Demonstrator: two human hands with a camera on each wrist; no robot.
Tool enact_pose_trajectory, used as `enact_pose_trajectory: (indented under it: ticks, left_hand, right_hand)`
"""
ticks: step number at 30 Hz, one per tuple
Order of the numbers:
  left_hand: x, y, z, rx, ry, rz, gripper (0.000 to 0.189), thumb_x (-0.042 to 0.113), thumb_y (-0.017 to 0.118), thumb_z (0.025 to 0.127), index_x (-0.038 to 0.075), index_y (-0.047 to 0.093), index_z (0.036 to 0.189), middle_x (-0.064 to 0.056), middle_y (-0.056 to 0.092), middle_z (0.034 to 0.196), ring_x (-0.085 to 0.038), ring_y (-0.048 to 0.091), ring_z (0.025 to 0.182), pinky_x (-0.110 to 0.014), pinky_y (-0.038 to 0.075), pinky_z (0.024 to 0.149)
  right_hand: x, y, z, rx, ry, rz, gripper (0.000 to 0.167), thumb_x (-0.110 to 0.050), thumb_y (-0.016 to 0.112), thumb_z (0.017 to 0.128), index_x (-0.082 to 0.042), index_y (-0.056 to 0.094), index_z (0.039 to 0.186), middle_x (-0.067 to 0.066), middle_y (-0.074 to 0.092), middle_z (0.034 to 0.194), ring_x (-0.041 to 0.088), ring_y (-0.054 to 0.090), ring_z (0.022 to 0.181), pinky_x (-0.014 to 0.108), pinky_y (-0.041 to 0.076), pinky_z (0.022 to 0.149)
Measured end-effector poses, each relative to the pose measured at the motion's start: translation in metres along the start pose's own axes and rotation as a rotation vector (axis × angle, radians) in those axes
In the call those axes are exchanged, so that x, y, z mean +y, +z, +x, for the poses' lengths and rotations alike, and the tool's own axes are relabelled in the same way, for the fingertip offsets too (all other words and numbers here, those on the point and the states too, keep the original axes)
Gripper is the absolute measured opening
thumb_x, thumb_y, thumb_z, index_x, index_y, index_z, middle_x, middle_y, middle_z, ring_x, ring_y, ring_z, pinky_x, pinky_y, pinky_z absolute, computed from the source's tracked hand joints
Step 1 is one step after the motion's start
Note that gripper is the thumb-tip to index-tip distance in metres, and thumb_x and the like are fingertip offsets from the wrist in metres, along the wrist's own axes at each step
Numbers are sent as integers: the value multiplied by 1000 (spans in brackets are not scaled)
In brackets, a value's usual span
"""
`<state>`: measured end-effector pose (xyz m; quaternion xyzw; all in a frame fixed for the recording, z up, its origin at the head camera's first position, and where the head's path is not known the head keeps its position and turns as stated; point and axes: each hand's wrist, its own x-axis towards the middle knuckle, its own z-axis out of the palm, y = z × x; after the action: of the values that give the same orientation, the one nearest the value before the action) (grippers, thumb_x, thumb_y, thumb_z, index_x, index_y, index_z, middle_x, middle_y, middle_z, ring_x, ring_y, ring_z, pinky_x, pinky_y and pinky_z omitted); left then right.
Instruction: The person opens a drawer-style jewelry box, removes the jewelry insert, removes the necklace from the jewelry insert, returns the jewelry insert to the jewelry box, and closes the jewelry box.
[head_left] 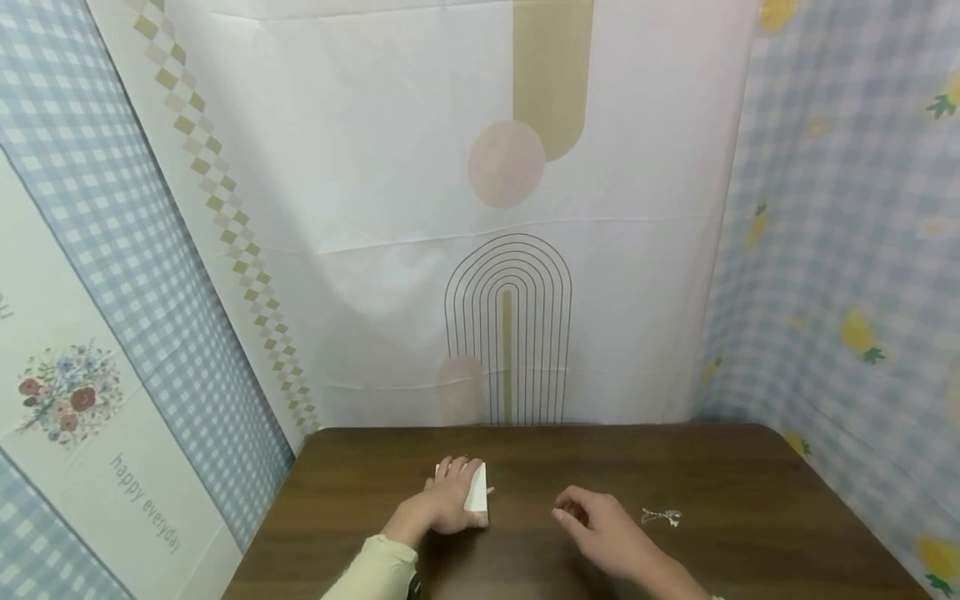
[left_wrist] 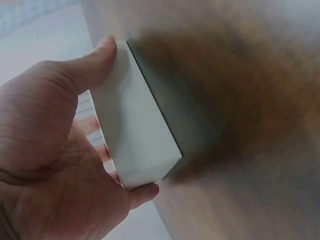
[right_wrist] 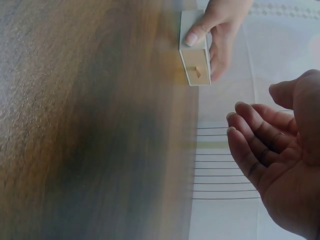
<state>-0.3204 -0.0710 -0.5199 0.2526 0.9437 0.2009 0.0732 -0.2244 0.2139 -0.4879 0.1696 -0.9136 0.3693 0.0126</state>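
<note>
On the brown table, my left hand (head_left: 446,502) grips a small white box (head_left: 477,490). In the left wrist view the thumb presses one side of the box (left_wrist: 135,120), and the other fingers are partly hidden behind it. The right wrist view shows the tan front of a drawer (right_wrist: 195,62) at one end of the box, with a small ribbon-like tab (right_wrist: 198,73) sticking out. My right hand (head_left: 606,533) hovers right of the box, fingers loosely bent and holding nothing. Beyond it lies a small silvery chain-like piece (head_left: 661,517), too small to make out well.
The wooden table (head_left: 525,454) has rounded far corners. Behind it hangs a white patterned cloth (head_left: 375,275). Blue checked cloths hang on the left (head_left: 97,158) and, with a lemon print, on the right (head_left: 825,250).
</note>
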Motion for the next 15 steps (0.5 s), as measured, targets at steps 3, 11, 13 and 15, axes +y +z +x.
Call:
enact_pose_trajectory:
  ticks: [3,11,13,15]
  left_hand:
    - [-3,-3,4,6,-20,20,96,36,87,84,7,36,160,-26,38,166,-58,26,158,-78,32,121]
    - [4,-13,-11,4,-32,74,108,45,89,84,9,30,168,-29,22,175,-52,8,166,-74,17,130]
    - [5,-11,-20,33,-7,60,111,47,89,83,8,28,168,-29,23,175,-52,9,166,-75,17,129]
    - [9,-8,-33,61,22,38,109,47,87,86,5,28,167,-30,26,174,-53,12,165,-77,19,127]
  right_hand:
    - [0,-3,-2,10,-1,-4,24,-32,62,109,-11,73,112,-2,74,92,-3,58,78,21,51,68]
    - [5,-6,-6,53,2,-20,23,-35,63,108,-14,73,110,-4,74,91,-2,59,78,21,51,69]
    - [10,-8,-10,60,5,-17,23,-34,63,108,-14,73,110,-4,74,91,-2,59,79,21,51,69]
    - [15,-12,-15,58,9,-18,23,-35,63,108,-14,73,111,-4,74,91,-4,59,79,21,52,70]
